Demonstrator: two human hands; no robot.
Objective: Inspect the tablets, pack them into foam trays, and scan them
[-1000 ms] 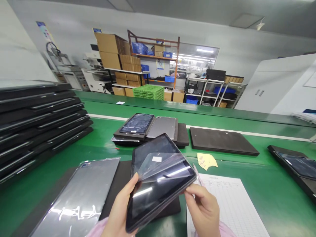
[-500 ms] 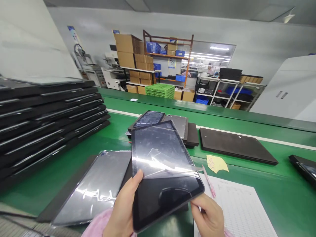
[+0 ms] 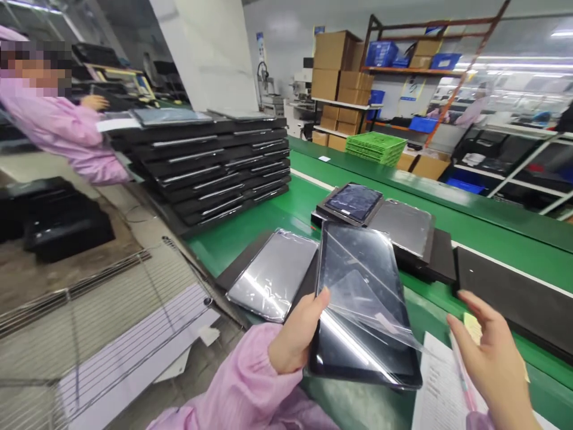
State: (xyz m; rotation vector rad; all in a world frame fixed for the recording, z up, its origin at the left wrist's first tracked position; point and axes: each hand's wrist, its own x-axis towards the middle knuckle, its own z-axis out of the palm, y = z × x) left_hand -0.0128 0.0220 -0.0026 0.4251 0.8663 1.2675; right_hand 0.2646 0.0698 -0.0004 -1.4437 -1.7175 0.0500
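My left hand [image 3: 298,331] grips the left edge of a black tablet [image 3: 353,352], thumb over its glossy screen. A clear film [image 3: 367,304] is peeled partway across that screen, with a loose corner sticking out past the right edge. My right hand [image 3: 495,352] is off the tablet, fingers apart and holding nothing, above a printed sheet [image 3: 432,382] and a pink pen [image 3: 468,391]. Left of the held tablet, a grey tablet in clear wrap [image 3: 277,275] lies on a dark foam tray. Beyond it, a dark-screened tablet [image 3: 353,202] and a wrapped grey one [image 3: 405,227] rest on trays.
Stacked black foam trays [image 3: 215,173] stand at the left of the green bench [image 3: 304,197]. A flat black tray [image 3: 514,286] lies at right, near a yellow paper scrap [image 3: 472,325]. A wire rack [image 3: 111,316] is at lower left. A co-worker in pink [image 3: 67,125] sits beyond.
The view has swung left, bringing the co-worker and wire rack in. My right hand has let go of the tablet and moved right, fingers spread. The film's loose corner now juts over the right edge.
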